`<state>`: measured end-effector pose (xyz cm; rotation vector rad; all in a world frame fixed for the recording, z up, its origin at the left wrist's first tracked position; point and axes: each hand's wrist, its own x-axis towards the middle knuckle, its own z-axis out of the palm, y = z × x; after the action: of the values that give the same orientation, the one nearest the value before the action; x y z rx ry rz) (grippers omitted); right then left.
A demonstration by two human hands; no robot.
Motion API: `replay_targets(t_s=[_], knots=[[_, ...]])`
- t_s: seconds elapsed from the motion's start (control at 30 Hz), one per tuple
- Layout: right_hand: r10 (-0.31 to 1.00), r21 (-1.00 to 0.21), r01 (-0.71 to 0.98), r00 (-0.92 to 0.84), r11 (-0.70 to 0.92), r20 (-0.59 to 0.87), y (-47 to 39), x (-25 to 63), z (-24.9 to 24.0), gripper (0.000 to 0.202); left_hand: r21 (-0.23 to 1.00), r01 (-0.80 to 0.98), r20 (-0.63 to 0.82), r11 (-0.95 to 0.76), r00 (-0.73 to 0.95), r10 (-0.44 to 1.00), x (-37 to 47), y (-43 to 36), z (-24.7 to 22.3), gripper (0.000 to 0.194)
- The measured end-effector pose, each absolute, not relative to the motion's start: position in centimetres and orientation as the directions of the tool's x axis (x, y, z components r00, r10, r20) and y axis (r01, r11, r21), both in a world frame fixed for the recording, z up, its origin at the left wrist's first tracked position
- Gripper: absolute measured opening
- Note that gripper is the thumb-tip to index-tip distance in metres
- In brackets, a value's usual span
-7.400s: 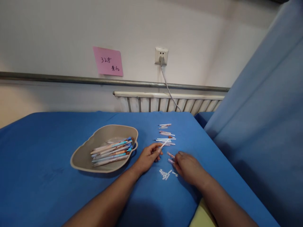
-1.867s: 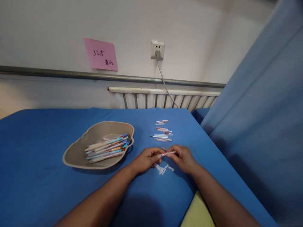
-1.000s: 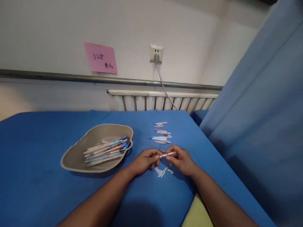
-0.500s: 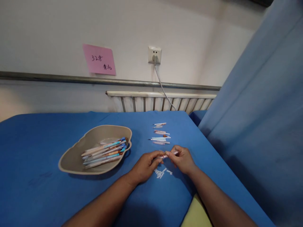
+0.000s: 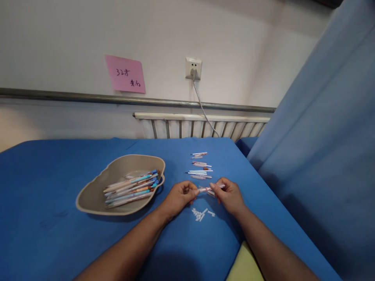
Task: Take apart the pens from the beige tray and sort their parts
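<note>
A pale pen point(image 5: 206, 189) with reddish marks lies crosswise between my two hands. My left hand point(image 5: 179, 198) pinches its left end between thumb and fingertips. The fingers of my right hand point(image 5: 231, 198) close around the other end. Another slim light piece shows just under the pen, partly hidden by my right fingers. Small white pieces point(image 5: 199, 214) lie in a loose heap on the cloth nearer to me. Beyond my hands, pen barrels and thin refills point(image 5: 200, 171) rest in short rows.
To the left stands a grey-brown leaf-shaped basin point(image 5: 88, 210) with several pens point(image 5: 131, 189) in it. Blue cloth point(image 5: 52, 171) covers the table. A blue curtain point(image 5: 316, 128) hangs at the right. A yellow-green item point(image 5: 246, 265) is at the near edge.
My hands have drawn slightly apart, so more of the pen shows between them. My left fingertips have shifted to its left end. The view has moved a little.
</note>
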<state>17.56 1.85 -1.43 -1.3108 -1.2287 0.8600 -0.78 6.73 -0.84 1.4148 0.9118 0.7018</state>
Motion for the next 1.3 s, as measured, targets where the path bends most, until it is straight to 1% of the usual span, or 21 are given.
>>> replay_targets(t_s=[0.07,0.13,0.23,0.3,0.37,0.4,0.5,0.6,0.7,0.83,1.0,1.13,1.3], knots=[[0.966,-0.977,0.176,0.206,0.122,0.158,1.8,17.5,-1.4,0.036,0.996,0.031,-0.089,0.085,0.500,0.861,-0.8,6.7,-0.8,0.033],[0.964,-0.975,0.186,0.212,0.118,0.157,1.8,17.5,-1.3,0.034,0.992,-0.013,-0.099,0.124,0.515,0.851,-0.8,6.7,-0.9,0.035],[0.957,-0.968,0.218,0.229,0.128,0.178,1.7,17.5,-1.2,0.032,0.980,-0.002,-0.165,0.198,0.543,0.823,-1.0,6.9,-0.9,0.035],[0.952,-0.962,0.233,0.235,0.139,0.195,1.7,17.5,-1.2,0.031,0.974,0.034,-0.203,0.222,0.555,0.807,-1.1,7.1,-1.0,0.040],[0.950,-0.962,0.229,0.236,0.148,0.203,1.6,17.5,-1.1,0.030,0.975,0.056,-0.209,0.214,0.555,0.805,-1.2,7.2,-1.0,0.042],[0.950,-0.964,0.221,0.237,0.150,0.202,1.6,17.4,-1.1,0.030,0.977,0.055,-0.201,0.205,0.550,0.810,-1.2,7.3,-1.0,0.040],[0.954,-0.973,0.182,0.238,0.144,0.185,1.5,17.1,-1.0,0.030,0.982,0.022,-0.168,0.185,0.537,0.826,-1.3,7.3,-0.9,0.033],[0.955,-0.983,0.110,0.242,0.149,0.172,1.3,16.7,-0.7,0.030,0.983,-0.010,-0.150,0.184,0.537,0.830,-1.1,7.0,-0.8,0.033],[0.948,-0.980,0.073,0.252,0.183,0.195,1.1,16.3,-0.4,0.028,0.977,-0.035,-0.153,0.210,0.570,0.807,-0.9,6.8,-0.8,0.033],[0.932,-0.963,0.125,0.248,0.240,0.265,1.0,16.3,-0.2,0.026,0.974,-0.026,-0.162,0.225,0.617,0.770,-1.0,6.8,-0.7,0.037],[0.928,-0.947,0.190,0.222,0.260,0.299,0.9,16.5,-0.4,0.025,0.982,0.073,-0.176,0.172,0.674,0.717,-1.2,6.8,-0.2,0.040],[0.927,-0.943,0.199,0.213,0.268,0.309,0.9,16.5,-0.3,0.024,0.984,0.071,-0.173,0.166,0.633,0.755,-1.0,6.6,0.0,0.035],[0.934,-0.952,0.169,0.211,0.254,0.287,0.9,16.4,-0.3,0.023,0.992,0.037,-0.121,0.124,0.586,0.801,-0.7,6.4,-0.1,0.031]])
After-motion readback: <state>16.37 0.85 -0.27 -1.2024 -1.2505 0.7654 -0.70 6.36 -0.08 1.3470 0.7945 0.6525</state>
